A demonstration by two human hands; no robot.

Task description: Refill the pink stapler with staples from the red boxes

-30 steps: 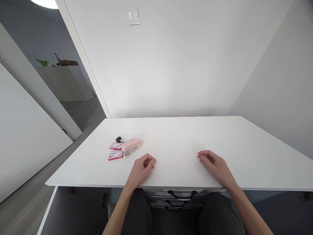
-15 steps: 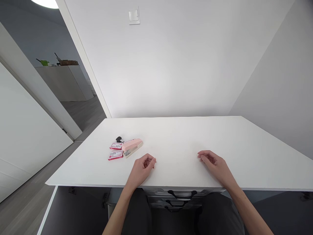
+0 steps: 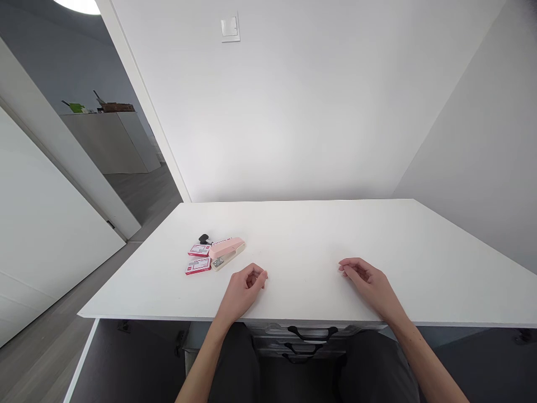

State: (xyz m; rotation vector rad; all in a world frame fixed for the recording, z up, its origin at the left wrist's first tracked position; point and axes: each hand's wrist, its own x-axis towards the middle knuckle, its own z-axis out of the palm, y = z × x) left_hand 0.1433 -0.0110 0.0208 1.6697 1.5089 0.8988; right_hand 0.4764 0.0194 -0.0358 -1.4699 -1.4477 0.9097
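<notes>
My left hand rests on the white tabletop near its front edge, fingers loosely curled inward with nothing seen in them. Beyond it to the left lies a pink and cream stapler, apart from the hand. Two small pink-and-white boxes sit beside the stapler: the front box and the rear box. Another pink-marked box is partly hidden behind the stapler. A small black object, perhaps a staple remover, lies behind them. My right hand rests farther right, fingers bent and thumb against them, holding nothing visible.
A white wall with a light switch rises behind the table. Below the front edge are drawers with black handles, between my knees. At left, a white door and an opening lead to another room with a cabinet.
</notes>
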